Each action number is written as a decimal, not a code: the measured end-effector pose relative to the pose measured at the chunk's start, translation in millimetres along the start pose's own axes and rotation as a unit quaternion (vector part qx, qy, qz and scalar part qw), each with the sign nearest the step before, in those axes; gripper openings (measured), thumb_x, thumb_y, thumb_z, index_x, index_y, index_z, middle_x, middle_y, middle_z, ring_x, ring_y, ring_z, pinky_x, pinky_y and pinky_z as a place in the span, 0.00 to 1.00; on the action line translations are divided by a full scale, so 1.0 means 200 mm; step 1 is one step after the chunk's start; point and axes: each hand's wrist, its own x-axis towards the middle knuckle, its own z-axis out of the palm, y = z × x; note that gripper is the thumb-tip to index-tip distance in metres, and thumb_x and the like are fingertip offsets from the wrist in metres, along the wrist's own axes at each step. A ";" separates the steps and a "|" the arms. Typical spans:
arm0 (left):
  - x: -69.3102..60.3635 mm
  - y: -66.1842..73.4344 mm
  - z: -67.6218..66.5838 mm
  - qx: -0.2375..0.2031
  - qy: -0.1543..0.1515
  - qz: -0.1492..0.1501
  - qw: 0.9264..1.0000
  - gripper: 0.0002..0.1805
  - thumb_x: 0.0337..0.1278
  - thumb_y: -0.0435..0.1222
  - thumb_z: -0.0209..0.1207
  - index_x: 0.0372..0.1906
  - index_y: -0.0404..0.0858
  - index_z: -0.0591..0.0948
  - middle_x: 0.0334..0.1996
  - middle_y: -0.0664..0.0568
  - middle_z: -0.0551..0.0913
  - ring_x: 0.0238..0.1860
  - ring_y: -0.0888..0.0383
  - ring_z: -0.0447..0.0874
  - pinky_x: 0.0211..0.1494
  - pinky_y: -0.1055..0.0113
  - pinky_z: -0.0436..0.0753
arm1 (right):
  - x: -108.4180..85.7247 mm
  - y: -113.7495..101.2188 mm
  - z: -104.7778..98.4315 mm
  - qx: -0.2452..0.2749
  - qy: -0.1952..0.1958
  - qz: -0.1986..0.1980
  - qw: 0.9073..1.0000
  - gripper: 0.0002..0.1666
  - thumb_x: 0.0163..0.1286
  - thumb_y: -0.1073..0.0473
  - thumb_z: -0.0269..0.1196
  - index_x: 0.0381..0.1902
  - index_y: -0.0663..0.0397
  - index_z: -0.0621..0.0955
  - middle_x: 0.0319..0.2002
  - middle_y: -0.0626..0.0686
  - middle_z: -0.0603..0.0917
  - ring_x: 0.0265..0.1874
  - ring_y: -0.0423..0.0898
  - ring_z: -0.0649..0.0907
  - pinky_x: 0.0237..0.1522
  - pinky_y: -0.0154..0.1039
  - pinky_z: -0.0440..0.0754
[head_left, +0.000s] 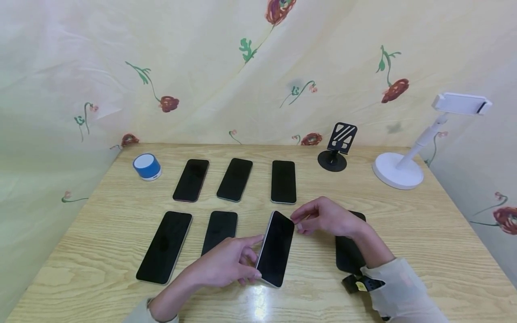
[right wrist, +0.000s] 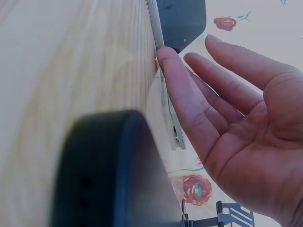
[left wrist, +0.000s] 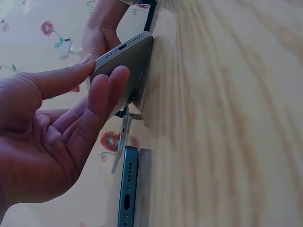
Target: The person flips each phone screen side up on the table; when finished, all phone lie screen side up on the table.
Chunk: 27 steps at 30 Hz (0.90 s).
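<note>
My left hand (head_left: pixel 230 262) pinches a black-screened smartphone (head_left: pixel 276 249) along its left side. In the left wrist view, my thumb lies at the edge of the phone (left wrist: pixel 130 59) and fingers are behind its pale back. That left side is lifted, so the phone tilts, its right edge low at the table. My right hand (head_left: pixel 323 217) is at the phone's upper right corner, its fingers bent loosely and gripping nothing. Whether its fingertips touch the corner I cannot tell. Another phone (head_left: pixel 349 253) lies partly hidden under my right forearm.
Left of my hand lie two phones, a large one (head_left: pixel 164 246) and a partly covered one (head_left: pixel 220 231). Behind them is a row of three phones (head_left: pixel 283 181). A blue speaker-like cylinder (head_left: pixel 147 166), a black phone stand (head_left: pixel 337 148) and a white stand (head_left: pixel 397 170) stand at the back.
</note>
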 end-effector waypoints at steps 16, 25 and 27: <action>0.03 -0.04 0.02 -0.010 -0.007 0.001 1.000 0.53 0.61 0.25 0.71 0.86 0.43 0.54 0.37 0.53 0.86 0.29 0.56 0.89 0.30 0.66 0.87 | 0.00 0.02 -0.02 -0.005 0.004 0.012 1.000 0.21 0.73 0.64 0.68 0.61 0.69 0.83 0.54 0.65 0.88 0.42 0.51 0.91 0.49 0.39 0.90; 0.03 -0.03 0.03 -0.014 -0.009 -0.024 1.000 0.56 0.57 0.22 0.71 0.86 0.44 0.55 0.41 0.49 0.83 0.31 0.56 0.90 0.30 0.65 0.88 | -0.01 0.01 -0.02 -0.041 0.018 0.024 0.999 0.17 0.74 0.62 0.67 0.57 0.67 0.86 0.40 0.57 0.90 0.34 0.49 0.85 0.41 0.36 0.88; 0.03 -0.03 0.03 -0.009 -0.012 -0.029 0.999 0.56 0.57 0.21 0.71 0.86 0.45 0.55 0.41 0.49 0.82 0.31 0.56 0.89 0.31 0.65 0.88 | -0.02 0.01 -0.01 -0.047 0.017 0.028 0.998 0.16 0.74 0.63 0.67 0.55 0.66 0.87 0.36 0.55 0.89 0.32 0.48 0.84 0.39 0.36 0.87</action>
